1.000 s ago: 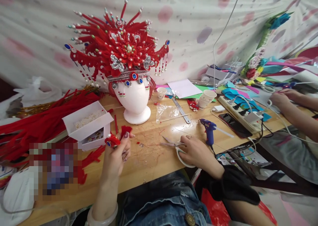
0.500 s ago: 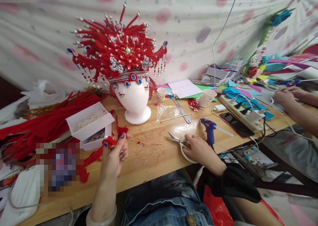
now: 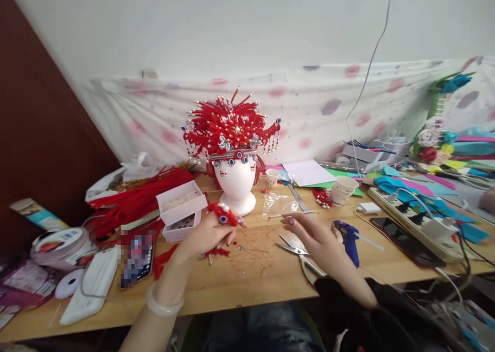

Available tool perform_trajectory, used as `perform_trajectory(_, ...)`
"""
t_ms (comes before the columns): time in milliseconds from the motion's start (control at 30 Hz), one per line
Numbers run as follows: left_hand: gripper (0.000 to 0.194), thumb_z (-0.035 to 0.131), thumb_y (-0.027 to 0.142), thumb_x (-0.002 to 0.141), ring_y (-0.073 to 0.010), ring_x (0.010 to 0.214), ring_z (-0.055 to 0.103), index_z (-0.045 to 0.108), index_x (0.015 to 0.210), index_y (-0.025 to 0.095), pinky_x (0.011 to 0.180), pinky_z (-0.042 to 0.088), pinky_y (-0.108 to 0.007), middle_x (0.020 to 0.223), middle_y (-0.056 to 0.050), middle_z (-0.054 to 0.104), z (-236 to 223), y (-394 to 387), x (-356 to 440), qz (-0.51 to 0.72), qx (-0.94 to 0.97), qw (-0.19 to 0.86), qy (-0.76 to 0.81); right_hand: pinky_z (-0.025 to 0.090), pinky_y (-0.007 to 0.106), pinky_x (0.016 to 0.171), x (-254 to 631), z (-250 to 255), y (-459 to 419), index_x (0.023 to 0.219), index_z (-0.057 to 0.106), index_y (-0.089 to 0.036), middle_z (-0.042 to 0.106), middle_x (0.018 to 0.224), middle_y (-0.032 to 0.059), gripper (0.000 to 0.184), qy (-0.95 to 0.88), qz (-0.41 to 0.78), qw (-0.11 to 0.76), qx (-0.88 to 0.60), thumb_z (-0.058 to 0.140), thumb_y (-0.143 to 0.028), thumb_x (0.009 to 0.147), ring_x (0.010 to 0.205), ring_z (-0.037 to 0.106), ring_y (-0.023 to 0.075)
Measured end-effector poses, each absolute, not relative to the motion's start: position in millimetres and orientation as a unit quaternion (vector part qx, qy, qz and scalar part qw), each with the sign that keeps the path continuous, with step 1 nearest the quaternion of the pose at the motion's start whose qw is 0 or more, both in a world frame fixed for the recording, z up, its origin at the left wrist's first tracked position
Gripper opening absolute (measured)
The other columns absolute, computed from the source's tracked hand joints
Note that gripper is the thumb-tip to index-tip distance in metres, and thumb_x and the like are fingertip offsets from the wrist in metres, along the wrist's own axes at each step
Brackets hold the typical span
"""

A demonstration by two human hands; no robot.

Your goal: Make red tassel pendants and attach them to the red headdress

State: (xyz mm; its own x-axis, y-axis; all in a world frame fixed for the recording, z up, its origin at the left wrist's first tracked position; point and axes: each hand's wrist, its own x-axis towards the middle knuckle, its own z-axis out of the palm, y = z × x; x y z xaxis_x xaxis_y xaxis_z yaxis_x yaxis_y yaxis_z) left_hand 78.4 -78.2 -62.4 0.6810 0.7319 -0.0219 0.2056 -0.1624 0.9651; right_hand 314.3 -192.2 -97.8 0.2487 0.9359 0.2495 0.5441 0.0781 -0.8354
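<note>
My left hand (image 3: 209,234) is closed on a small red ornament with a blue stone (image 3: 223,214), held above the wooden table (image 3: 247,274). My right hand (image 3: 315,238) hovers open over the table with its fingers stretched to the left, holding nothing. White-handled scissors (image 3: 297,251) lie on the table just under it. A blue glue gun (image 3: 349,236) stands right beside that hand. Behind both hands a red beaded headdress (image 3: 231,128) sits on a white foam head (image 3: 236,182).
A white box of beads (image 3: 181,207) and a pile of red pipe cleaners (image 3: 135,200) are at the left. A phone (image 3: 137,254), tape rolls, paper cups (image 3: 342,187), a power strip (image 3: 406,207), a black phone (image 3: 402,233) and coloured paper crowd the table. Another person's hand (image 3: 487,200) shows at far right.
The view has pulled back and tilted up. My right hand has let go of the scissors and lifted away, fingers spread. My left hand still holds the red ornament, now nearer the foam head.
</note>
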Motion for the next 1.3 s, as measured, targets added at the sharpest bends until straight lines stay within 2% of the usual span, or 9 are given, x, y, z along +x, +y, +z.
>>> perform_trajectory(100, 0.014, 0.057, 0.016, 0.073, -0.0108, 0.036, 0.042, 0.062, 0.061, 0.019, 0.038, 0.026, -0.021, 0.046, 0.002, 0.053, -60, -100, 89, 0.217, 0.767, 0.486, 0.36, 0.053, 0.032, 0.076, 262, -77, -170, 0.099, 0.07, -0.02, 0.071, 0.089, 0.0055, 0.045, -0.62, 0.326, 0.489, -0.52, 0.047, -0.058, 0.094, 0.086, 0.067, 0.0213)
perform_trajectory(233, 0.022, 0.058, 0.014, 0.073, -0.0132, 0.04, 0.046, 0.055, 0.052, 0.02, 0.041, 0.03, -0.024, 0.045, 0.001, 0.052, -72, -126, 95, 0.238, 0.765, 0.492, 0.341, 0.045, 0.028, 0.062, 220, -71, -157, 0.072, 0.062, -0.018, 0.06, 0.067, 0.0012, 0.041, -0.631, 0.299, 0.485, -0.527, 0.05, -0.052, 0.092, 0.066, 0.058, 0.0167)
perform_trajectory(333, 0.01, 0.074, 0.022, 0.068, -0.0168, 0.057, 0.06, 0.066, 0.073, 0.017, 0.052, 0.046, -0.026, 0.061, -0.002, 0.065, -81, -130, 89, 0.235, 0.756, 0.533, 0.298, 0.047, 0.029, 0.072, 218, -73, -160, 0.074, 0.059, -0.019, 0.062, 0.074, 0.0025, 0.041, -0.609, 0.281, 0.553, -0.494, 0.044, -0.052, 0.094, 0.074, 0.06, 0.0168)
perform_trajectory(433, 0.05, 0.086, 0.037, 0.062, -0.0198, 0.09, 0.068, 0.069, 0.107, 0.021, 0.081, 0.055, -0.032, 0.097, -0.007, 0.073, -83, -122, 84, 0.321, 0.651, 0.646, 0.236, 0.047, 0.026, 0.063, 227, -76, -161, 0.073, 0.054, -0.02, 0.058, 0.069, 0.0007, 0.043, -0.584, 0.304, 0.603, -0.45, 0.048, -0.058, 0.092, 0.064, 0.055, 0.0135)
perform_trajectory(533, 0.048, 0.082, 0.049, 0.069, -0.0204, 0.101, 0.067, 0.073, 0.106, 0.019, 0.095, 0.051, -0.035, 0.108, -0.011, 0.073, -76, -108, 85, 0.438, 0.502, 0.721, 0.192, 0.041, 0.024, 0.051, 233, -80, -155, 0.078, 0.055, -0.02, 0.051, 0.061, -0.0026, 0.041, -0.606, 0.329, 0.567, -0.451, 0.052, -0.058, 0.09, 0.052, 0.048, 0.0107)
perform_trajectory(633, 0.039, 0.087, 0.044, 0.063, -0.0182, 0.083, 0.069, 0.077, 0.085, 0.013, 0.083, 0.054, -0.031, 0.089, -0.009, 0.076, -65, -93, 89, 0.493, 0.468, 0.702, 0.212, 0.042, 0.024, 0.052, 233, -78, -144, 0.082, 0.059, -0.019, 0.053, 0.063, -0.0017, 0.034, -0.626, 0.323, 0.546, -0.453, 0.054, -0.053, 0.09, 0.053, 0.05, 0.011)
perform_trajectory(900, 0.044, 0.095, 0.04, 0.048, -0.009, 0.056, 0.061, 0.077, 0.078, 0.012, 0.056, 0.052, -0.02, 0.066, -0.003, 0.072, -45, -49, 58, 0.505, 0.47, 0.657, 0.306, 0.037, 0.023, 0.046, 223, -62, -106, 0.068, 0.054, -0.019, 0.052, 0.058, -0.0005, 0.048, -0.6, 0.343, 0.539, -0.482, 0.057, -0.064, 0.083, 0.049, 0.047, 0.0106)
perform_trajectory(1200, 0.03, 0.088, 0.031, 0.061, -0.014, 0.067, 0.069, 0.079, 0.083, 0.014, 0.065, 0.058, -0.025, 0.078, -0.01, 0.077, -3, 20, 37, 0.457, 0.578, 0.62, 0.269, 0.037, 0.023, 0.047, 206, -58, -55, 0.073, 0.059, -0.018, 0.052, 0.056, -0.0019, 0.053, -0.578, 0.382, 0.543, -0.474, 0.059, -0.071, 0.079, 0.048, 0.047, 0.0108)
perform_trajectory(1300, 0.025, 0.08, 0.037, 0.07, -0.0145, 0.06, 0.068, 0.078, 0.081, 0.015, 0.058, 0.057, -0.027, 0.075, -0.01, 0.077, 16, 49, 35, 0.438, 0.688, 0.5, 0.291, 0.038, 0.024, 0.05, 201, -53, -35, 0.074, 0.06, -0.019, 0.052, 0.058, -0.0024, 0.049, -0.562, 0.394, 0.563, -0.461, 0.062, -0.067, 0.079, 0.052, 0.047, 0.0112)
